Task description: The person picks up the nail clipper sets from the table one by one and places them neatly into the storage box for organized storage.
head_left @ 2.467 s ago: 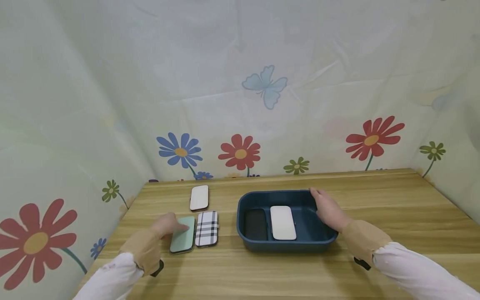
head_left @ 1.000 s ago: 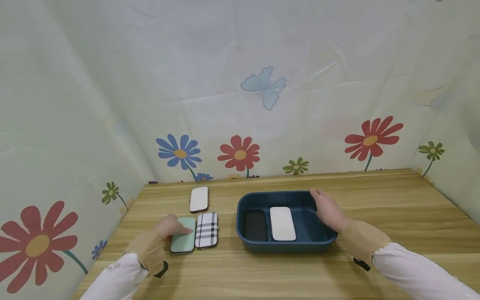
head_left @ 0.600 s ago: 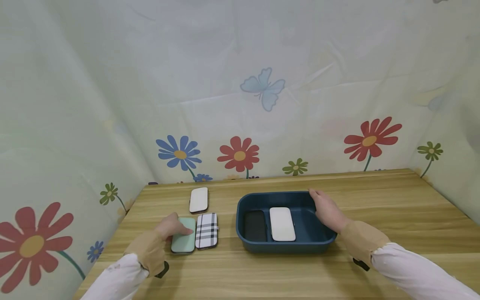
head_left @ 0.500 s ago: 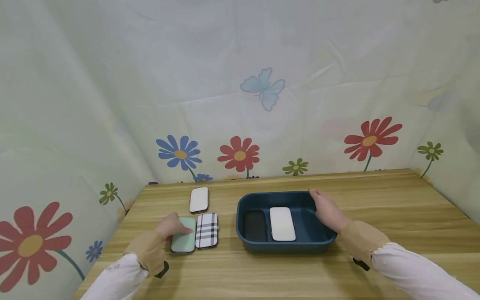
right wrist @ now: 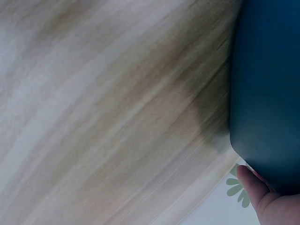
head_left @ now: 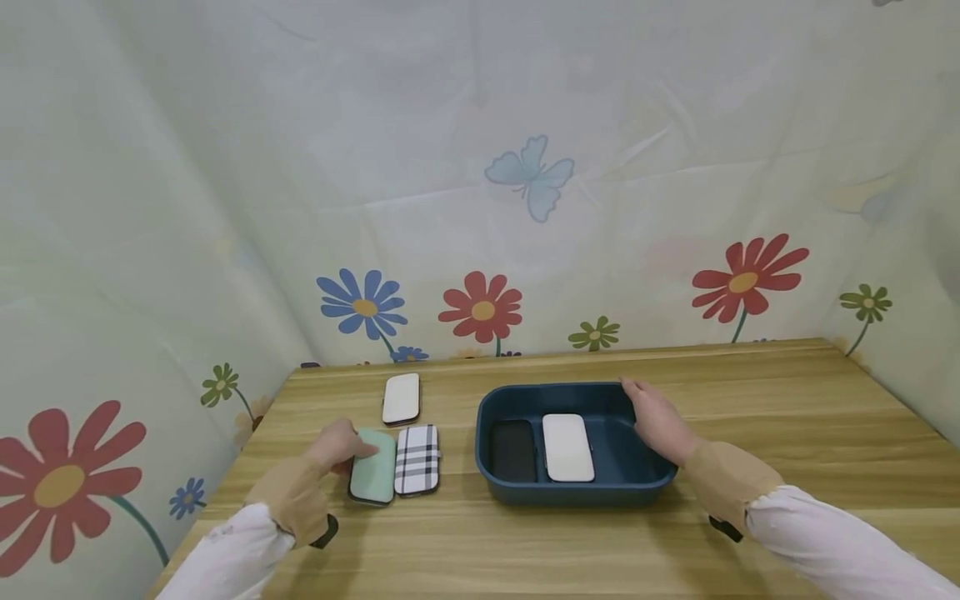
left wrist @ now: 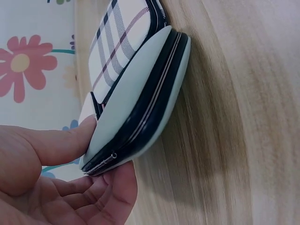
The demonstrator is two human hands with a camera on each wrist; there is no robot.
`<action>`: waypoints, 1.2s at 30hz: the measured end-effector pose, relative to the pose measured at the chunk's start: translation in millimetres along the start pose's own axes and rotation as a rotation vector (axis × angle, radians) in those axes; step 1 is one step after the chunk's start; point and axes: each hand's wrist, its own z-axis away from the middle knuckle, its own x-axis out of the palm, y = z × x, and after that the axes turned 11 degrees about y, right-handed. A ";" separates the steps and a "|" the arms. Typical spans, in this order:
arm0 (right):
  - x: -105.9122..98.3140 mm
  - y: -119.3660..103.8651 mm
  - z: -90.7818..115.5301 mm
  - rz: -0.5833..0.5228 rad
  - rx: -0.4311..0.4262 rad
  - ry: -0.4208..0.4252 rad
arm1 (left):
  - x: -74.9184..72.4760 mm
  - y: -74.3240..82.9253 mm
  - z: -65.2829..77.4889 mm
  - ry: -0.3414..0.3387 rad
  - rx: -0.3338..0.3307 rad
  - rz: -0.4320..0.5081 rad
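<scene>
My left hand (head_left: 336,444) pinches a mint-green hard case (head_left: 375,475) by its far left end, thumb on top and fingers beneath. In the left wrist view the mint case (left wrist: 131,91) tilts, its dark metal-framed side showing and one end raised from the table. Beside it lies a white-and-black plaid case (head_left: 417,460); behind, a white case (head_left: 401,398). My right hand (head_left: 660,423) grips the right rim of a dark blue bin (head_left: 577,494). Inside the bin are a black case (head_left: 513,450) and another white case (head_left: 567,447), side by side.
Everything stands on a wood-grain table (head_left: 465,542). A pale curtain (head_left: 420,208) printed with flowers hangs along the table's back and sides. Bare bin floor (head_left: 615,446) shows to the right of the white case inside.
My left hand has changed from resting on the mint case to pinching its far end and lifting it slightly. The right hand and the bin hold their place.
</scene>
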 end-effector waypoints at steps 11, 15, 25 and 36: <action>-1.1 -0.5 0.5 -0.004 0.004 -0.002 | 1.1 -0.4 -2.5 -0.019 -0.036 0.034; -1.7 -0.3 0.5 -0.006 -0.001 0.006 | 1.7 -0.7 -3.6 -0.012 -0.047 0.034; -2.1 -1.9 0.8 0.013 -0.019 0.019 | 1.4 -3.8 -4.9 0.022 0.000 -0.004; 0.1 0.0 -0.1 0.008 -0.011 0.019 | -2.6 -5.0 -2.2 0.018 -0.010 0.067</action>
